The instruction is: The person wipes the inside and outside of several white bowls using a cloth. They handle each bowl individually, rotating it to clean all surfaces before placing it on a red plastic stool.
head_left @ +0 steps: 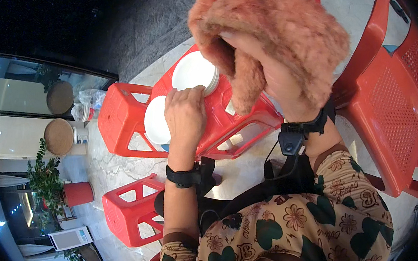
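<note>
My right hand (275, 69) grips an orange-pink item of fluffy plush fabric (280, 16), raised high before me. Its folds cover most of the fingers, and a flap (248, 83) hangs below the hand. Back upward, my left hand (186, 115) has its curled fingertips at the rim of a stack of white round dishes (194, 72). Another white round dish (157, 121) lies beside that hand and is partly covered by it. Whether the fingers grip either is hidden. The dishes are over a red plastic table (219, 120).
Red plastic stools (114, 117) (125, 213) stand at the left. A red plastic armchair (387, 121) is close on the right. A small pale block (230, 108) lies on the table. Farther left are a potted plant (44, 175) and a white bucket (80, 136).
</note>
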Available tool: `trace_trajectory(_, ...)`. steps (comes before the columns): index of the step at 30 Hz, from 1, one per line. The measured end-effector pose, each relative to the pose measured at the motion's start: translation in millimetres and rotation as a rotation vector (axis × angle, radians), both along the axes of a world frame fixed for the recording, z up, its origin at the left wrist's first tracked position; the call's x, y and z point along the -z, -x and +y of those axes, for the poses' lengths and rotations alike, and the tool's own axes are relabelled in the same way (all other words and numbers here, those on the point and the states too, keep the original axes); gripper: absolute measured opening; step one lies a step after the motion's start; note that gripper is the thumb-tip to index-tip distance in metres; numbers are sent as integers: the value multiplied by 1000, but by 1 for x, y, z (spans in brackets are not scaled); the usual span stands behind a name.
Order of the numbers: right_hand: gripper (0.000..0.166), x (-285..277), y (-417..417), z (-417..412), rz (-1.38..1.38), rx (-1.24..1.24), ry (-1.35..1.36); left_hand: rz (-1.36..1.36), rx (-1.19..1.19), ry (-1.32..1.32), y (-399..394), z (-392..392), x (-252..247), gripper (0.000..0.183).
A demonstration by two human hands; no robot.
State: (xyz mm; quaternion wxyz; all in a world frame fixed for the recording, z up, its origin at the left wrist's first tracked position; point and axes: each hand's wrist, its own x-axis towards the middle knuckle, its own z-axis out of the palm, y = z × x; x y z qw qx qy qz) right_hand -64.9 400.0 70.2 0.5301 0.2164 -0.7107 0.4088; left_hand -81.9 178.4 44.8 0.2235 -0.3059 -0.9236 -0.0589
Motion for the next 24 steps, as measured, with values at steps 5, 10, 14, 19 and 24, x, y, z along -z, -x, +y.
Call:
trace_trajectory(5,51,3,13,4,-142,-2,-53,24,-87,-342,-2,0,-13,8)
trace_trajectory(10,40,-11,11,-39,-246,-193,-92,-485,58,-1197,5,-18,-24,18)
trace_trajectory(14,27,-5,6,-89,-32,-223,-215,-522,-210,-821,-14,3,-41,33)
trace_trajectory(19,38,-25,5,-76,-197,-827,-70,-681,24,-1446,-43,-10,-66,45)
trace_trajectory(24,54,-32,-9,-59,-561,-836,72,-565,151,-1892,-51,-1,-89,56)
